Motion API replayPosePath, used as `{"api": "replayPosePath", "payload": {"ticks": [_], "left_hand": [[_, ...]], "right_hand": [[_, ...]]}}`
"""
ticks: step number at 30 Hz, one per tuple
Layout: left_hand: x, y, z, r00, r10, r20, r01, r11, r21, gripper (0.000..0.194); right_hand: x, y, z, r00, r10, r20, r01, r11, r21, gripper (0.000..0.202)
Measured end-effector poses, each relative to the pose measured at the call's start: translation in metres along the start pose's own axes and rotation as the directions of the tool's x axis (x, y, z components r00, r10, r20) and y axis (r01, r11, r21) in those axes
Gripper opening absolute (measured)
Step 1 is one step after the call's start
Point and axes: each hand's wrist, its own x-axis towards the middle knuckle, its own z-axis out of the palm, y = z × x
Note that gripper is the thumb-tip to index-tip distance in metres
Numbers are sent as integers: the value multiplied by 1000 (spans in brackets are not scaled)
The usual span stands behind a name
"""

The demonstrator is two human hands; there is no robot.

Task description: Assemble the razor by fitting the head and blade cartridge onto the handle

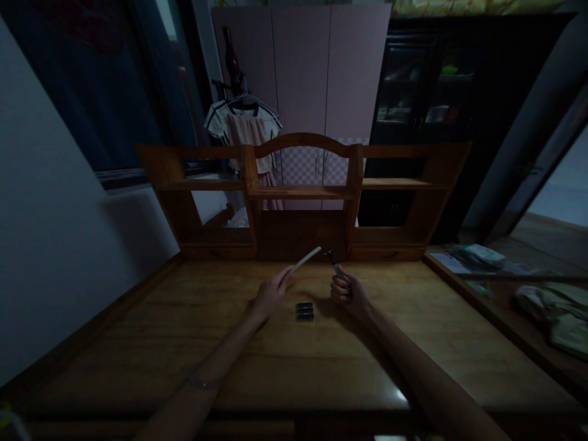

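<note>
Pale, almost white, a slim stick [307, 260] slants up from the left hand [270, 296], whose fingers are closed on its lower end. The right hand [348, 292], well apart from the left, is wrapped around the grey handle of a small tool [335, 267]. The tool's dark head points up near the stick's tip without touching it; I can't make out what kind it is. A bracelet [204, 384] circles the left forearm. Between the forearms, a small dark striped pack [304, 311] lies flat on the wooden desk [303, 364], nearer the left hand. Beyond, a wooden shelf unit [301, 192] bars the desk's far edge. Through its openings I see a pink wardrobe [301, 73], with hanging clothes [248, 130] before it. A dark cabinet [487, 110] stands to the right and a blue curtain [124, 98] hangs left. Beside the desk's right edge lies crumpled cloth [563, 315].
</note>
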Motion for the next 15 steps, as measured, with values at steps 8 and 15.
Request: {"api": "replayPosePath", "payload": {"ticks": [8, 15], "left_hand": [[1, 2, 1, 993, 101, 55, -94, 989, -114, 39], [1, -2, 1, 996, 94, 10, -91, 984, -152, 39]], "right_hand": [[3, 2, -2, 998, 30, 50, -32, 998, 51, 52], [2, 3, -2, 993, 3, 120, -16, 993, 113, 49]]}}
